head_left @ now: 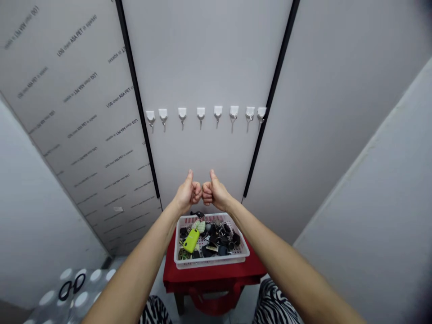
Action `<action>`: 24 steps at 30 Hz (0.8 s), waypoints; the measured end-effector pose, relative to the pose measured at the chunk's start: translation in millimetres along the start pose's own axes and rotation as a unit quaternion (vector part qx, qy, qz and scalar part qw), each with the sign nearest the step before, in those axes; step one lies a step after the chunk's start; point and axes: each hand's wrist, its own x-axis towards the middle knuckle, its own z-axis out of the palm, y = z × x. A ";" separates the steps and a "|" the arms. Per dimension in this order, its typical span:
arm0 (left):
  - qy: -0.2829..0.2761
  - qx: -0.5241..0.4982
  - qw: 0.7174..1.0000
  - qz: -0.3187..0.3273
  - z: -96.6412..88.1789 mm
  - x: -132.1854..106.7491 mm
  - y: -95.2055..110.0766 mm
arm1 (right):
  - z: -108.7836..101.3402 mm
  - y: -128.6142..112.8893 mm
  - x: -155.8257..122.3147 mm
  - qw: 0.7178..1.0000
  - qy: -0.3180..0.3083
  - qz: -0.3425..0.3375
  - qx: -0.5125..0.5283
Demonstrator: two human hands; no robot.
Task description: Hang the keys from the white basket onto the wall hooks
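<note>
Head view. The left hand (187, 192) and right hand (213, 192) are both closed in fists, thumbs up, knuckles together or just touching. Neither holds anything. The forearms come in from the bottom corners of the frame.

Nearest thing to both hands is a white plastic basket (178, 243), just below them past its far rim. Can't tell if they touch it, but they look to be above it. It holds a jumble of key fobs and keyrings, mostly black, with a lime-green key fob (191, 240) at the left and a pale green fob (200, 227) near the far rim.

The basket sits on a low desk (212, 276) covered in red cloth, with a wooden leg (179, 303) showing under it. Beyond the hands is a grey wall panel (205, 58) between two black strips, with a row of eight white stick-on hooks (218, 112), all bare. A panel with printed lettering (81, 112) is on the left. Zebra-print trousers (273, 306) show at the bottom. A polka-dot mat (71, 288) lies low left, with a black looped object (71, 286) on it.
</note>
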 end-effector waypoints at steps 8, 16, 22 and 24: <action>0.054 0.017 0.998 -0.021 -13.1 5.0 -16.5 | -5.6 15.5 14.7 0.991 0.067 0.002 -0.116; 0.186 0.486 0.854 -0.029 -53.7 -25.8 -110.9 | -32.5 90.6 42.3 0.788 0.201 0.080 -0.577; 0.121 0.650 0.750 -0.019 -30.0 -40.7 -120.3 | -33.9 93.3 24.1 0.887 0.192 -0.043 -0.418; 0.124 0.649 0.750 -0.009 -26.6 -40.8 -121.1 | -39.9 86.8 4.7 0.924 0.169 -0.062 -0.337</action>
